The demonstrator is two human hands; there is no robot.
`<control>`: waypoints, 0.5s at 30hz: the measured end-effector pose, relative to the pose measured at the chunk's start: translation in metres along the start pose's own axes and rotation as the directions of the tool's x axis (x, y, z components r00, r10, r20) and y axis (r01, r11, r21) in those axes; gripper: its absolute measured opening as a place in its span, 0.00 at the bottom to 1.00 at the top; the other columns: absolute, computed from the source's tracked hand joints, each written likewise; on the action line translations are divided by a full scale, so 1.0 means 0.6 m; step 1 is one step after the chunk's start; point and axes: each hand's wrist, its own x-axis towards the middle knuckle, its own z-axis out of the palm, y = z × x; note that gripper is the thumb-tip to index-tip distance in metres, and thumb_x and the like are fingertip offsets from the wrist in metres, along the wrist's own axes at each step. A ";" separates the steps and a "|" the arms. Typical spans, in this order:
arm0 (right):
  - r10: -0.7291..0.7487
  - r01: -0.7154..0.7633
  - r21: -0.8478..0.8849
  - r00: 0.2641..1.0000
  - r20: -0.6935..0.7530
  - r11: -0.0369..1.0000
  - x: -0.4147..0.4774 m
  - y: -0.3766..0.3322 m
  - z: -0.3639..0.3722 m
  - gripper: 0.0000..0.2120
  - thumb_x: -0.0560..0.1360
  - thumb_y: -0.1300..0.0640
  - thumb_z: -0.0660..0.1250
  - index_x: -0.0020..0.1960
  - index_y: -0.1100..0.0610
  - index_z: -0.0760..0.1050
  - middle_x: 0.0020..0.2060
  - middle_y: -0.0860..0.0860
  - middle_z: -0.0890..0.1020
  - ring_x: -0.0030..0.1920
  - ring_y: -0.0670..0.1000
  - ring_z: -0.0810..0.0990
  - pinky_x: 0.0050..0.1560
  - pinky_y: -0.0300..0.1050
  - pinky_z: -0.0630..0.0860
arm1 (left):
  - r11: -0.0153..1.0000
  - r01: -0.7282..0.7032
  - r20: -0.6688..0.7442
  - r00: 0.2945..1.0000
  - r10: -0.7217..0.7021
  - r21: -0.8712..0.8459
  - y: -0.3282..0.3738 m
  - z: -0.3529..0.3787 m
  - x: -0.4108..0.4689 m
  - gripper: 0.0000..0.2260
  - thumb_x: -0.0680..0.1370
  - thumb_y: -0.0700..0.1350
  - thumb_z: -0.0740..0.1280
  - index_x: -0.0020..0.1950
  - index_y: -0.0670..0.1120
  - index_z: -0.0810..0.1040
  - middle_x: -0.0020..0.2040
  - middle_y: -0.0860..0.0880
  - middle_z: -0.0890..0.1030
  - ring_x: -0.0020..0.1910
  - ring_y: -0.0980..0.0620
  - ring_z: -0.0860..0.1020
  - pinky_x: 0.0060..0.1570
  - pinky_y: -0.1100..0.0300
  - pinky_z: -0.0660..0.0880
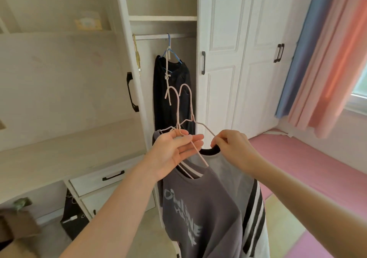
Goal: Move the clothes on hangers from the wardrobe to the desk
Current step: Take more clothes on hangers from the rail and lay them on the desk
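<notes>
Two pale pink wire hangers [183, 106] are off the rail, hooks up, in front of the open wardrobe. My left hand [174, 150] holds them at the necks. A dark grey printed T-shirt [200, 214] hangs from the front one, and a light grey shirt with black and white stripes [250, 208] and a black collar hangs behind it. My right hand [232, 146] pinches the shoulder wire of the rear hanger. A dark garment [170, 90] on a blue hanger [170, 54] hangs from the wardrobe rail [151, 37]. The desk top [59, 150] lies at the left.
The wardrobe door [127, 62] stands open at the left, its black handle facing me. Closed white doors [244, 58] fill the right. Drawers [99, 178] sit under the desk, a black bag [74, 216] below. Pink mats [309, 164] and curtains [321, 49] are on the right.
</notes>
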 end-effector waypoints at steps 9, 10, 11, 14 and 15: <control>-0.114 0.116 -0.002 0.978 0.173 0.993 -0.058 0.012 -0.038 0.12 0.78 0.59 0.60 0.42 0.52 0.80 0.39 0.54 0.82 0.38 0.57 0.78 0.36 0.47 0.74 | 0.992 -0.084 -0.201 0.978 0.063 -0.098 -0.036 0.042 -0.086 0.04 0.78 0.34 0.63 0.52 0.37 0.75 0.52 0.40 0.84 0.49 0.46 0.84 0.44 0.56 0.82; -0.132 0.133 0.005 0.973 0.189 0.991 -0.060 0.014 -0.039 0.12 0.78 0.59 0.60 0.41 0.52 0.80 0.38 0.55 0.82 0.35 0.55 0.76 0.35 0.45 0.73 | 0.991 -0.099 -0.233 0.969 0.075 -0.092 -0.041 0.043 -0.092 0.05 0.78 0.34 0.63 0.53 0.37 0.76 0.52 0.40 0.84 0.49 0.46 0.84 0.44 0.56 0.82; -0.150 0.150 0.016 0.968 0.203 0.989 -0.062 0.016 -0.039 0.12 0.78 0.59 0.60 0.41 0.51 0.80 0.37 0.55 0.82 0.33 0.53 0.74 0.33 0.42 0.71 | 0.990 -0.115 -0.265 0.960 0.088 -0.087 -0.047 0.045 -0.099 0.06 0.78 0.34 0.63 0.54 0.37 0.76 0.52 0.40 0.84 0.50 0.46 0.84 0.45 0.56 0.82; -0.218 0.207 0.072 0.949 0.228 0.976 -0.066 0.013 -0.035 0.12 0.78 0.59 0.61 0.40 0.51 0.80 0.36 0.55 0.81 0.30 0.49 0.70 0.27 0.34 0.65 | 0.988 -0.151 -0.382 0.913 0.143 0.008 -0.065 0.049 -0.121 0.04 0.78 0.36 0.65 0.52 0.37 0.77 0.51 0.43 0.85 0.50 0.46 0.84 0.50 0.55 0.81; -0.252 0.238 0.087 0.939 0.232 0.967 -0.067 0.010 -0.031 0.12 0.78 0.59 0.61 0.40 0.50 0.80 0.36 0.56 0.81 0.30 0.50 0.71 0.27 0.35 0.65 | 0.986 -0.156 -0.430 0.888 0.167 0.059 -0.071 0.050 -0.128 0.04 0.78 0.36 0.66 0.51 0.38 0.77 0.50 0.44 0.85 0.50 0.47 0.84 0.52 0.55 0.80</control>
